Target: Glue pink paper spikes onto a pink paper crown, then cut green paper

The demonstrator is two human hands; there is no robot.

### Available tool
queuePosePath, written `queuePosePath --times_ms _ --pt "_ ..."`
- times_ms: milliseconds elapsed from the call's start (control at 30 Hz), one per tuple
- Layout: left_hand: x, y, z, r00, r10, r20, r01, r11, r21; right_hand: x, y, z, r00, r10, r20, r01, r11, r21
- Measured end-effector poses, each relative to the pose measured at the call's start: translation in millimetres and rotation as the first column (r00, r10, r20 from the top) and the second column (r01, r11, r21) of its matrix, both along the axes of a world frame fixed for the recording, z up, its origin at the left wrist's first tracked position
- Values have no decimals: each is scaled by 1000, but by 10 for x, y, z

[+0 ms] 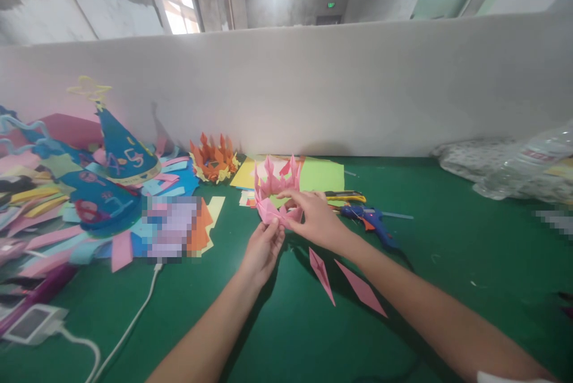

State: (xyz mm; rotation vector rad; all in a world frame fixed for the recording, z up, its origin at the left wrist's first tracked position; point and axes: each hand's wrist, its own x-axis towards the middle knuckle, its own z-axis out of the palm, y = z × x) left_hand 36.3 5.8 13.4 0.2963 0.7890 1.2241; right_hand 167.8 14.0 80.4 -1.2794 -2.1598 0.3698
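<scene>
A pink folded-paper crown with upright points is held just above the green table. My left hand pinches its lower front edge from below between thumb and fingers. From the right, my right hand grips the crown's front right side, thumb outside and fingers reaching over the rim. A folded pink paper diamond lies on the table below my right hand, and a flatter pink paper diamond rests beside it, close to my right forearm.
A blue glue gun and a yellow utility knife lie right of the crown. Behind are coloured sheets and an orange paper crown. Blue cone hats and paper strips crowd the left. A plastic bottle lies far right.
</scene>
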Motion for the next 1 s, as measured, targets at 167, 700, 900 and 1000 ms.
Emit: queuePosePath --times_ms 167,700,900,1000 --pt "-18 24 -12 1000 23 -9 -23 999 -23 267 -7 38 995 -95 -41 100 987 127" --pt "-122 21 -104 443 -118 -888 407 910 82 1694 -408 -542 771 -523 363 630 710 -315" --pt "131 -356 14 259 249 -933 831 436 347 1714 -358 -552 764 -533 363 640 693 -331" --pt "176 -432 96 272 396 -877 926 141 351 1761 -360 -538 788 -540 295 615 705 -354"
